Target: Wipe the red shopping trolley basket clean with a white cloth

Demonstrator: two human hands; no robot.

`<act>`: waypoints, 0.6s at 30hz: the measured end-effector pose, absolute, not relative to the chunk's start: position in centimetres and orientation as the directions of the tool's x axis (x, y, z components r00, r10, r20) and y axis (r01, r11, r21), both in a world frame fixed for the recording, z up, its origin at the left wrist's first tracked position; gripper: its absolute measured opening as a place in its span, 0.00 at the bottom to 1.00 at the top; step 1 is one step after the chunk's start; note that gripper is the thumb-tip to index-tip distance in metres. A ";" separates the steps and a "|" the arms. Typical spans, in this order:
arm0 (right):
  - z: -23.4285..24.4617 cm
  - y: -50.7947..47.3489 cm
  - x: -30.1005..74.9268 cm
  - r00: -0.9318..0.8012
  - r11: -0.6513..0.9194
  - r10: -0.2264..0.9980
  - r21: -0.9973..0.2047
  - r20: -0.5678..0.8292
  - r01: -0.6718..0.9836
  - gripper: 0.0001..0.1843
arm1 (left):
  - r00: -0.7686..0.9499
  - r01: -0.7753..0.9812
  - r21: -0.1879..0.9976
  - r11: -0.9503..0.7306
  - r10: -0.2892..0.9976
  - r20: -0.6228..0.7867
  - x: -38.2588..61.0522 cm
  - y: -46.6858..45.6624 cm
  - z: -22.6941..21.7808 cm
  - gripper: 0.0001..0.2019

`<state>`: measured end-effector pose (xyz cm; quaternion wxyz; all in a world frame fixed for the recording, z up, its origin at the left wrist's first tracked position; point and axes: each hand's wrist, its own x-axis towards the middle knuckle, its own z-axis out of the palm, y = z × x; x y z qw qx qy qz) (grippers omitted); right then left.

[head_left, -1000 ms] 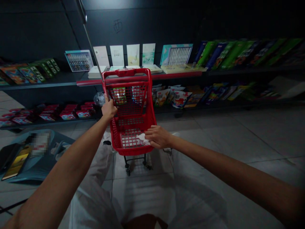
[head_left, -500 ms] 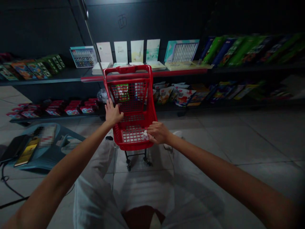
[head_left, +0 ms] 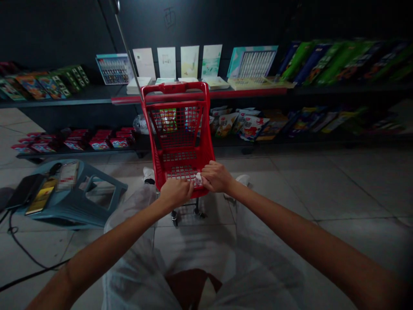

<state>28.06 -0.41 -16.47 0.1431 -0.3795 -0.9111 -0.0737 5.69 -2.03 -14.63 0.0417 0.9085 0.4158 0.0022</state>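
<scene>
A small red plastic shopping cart (head_left: 185, 155) with grid walls stands upright on casters between my legs. My right hand (head_left: 217, 176) is closed at the cart's right front corner, with a crumpled white tissue (head_left: 198, 178) poking out by the thumb and fingertips. Over the near rim of the basket, my left hand (head_left: 177, 191) has its fingers curled, and their tips come close to the tissue. Part of the front rim is hidden behind both hands.
Behind the cart, a dark shelf (head_left: 97, 103) bears books (head_left: 167, 64), boxes and snack bags (head_left: 253, 127). At the left, a blue-grey plastic stool (head_left: 80, 202) carries phones and a black device with cables. A metal pole (head_left: 127, 49) rises from the cart's left side.
My left hand has moved from the cart's left side wall down and right to the front rim, its fingers now curled. The right hand stays at the right front corner with the tissue.
</scene>
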 end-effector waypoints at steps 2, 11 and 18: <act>-16.4 -0.6 28.2 -0.668 0.698 0.674 0.023 0.314 0.715 0.17 | 0.674 0.738 0.068 -0.672 0.739 -0.004 5.7 -2.0 -14.7 0.33; -16.9 -1.4 28.4 -0.642 0.710 0.653 -0.030 0.402 0.703 0.14 | 0.749 0.660 0.008 -0.752 0.658 0.080 4.8 -1.2 -15.2 0.29; -16.6 -1.9 28.7 -0.593 0.736 0.653 -0.208 0.471 0.644 0.11 | 0.776 0.617 -0.028 -0.786 0.603 0.185 3.8 0.5 -15.6 0.25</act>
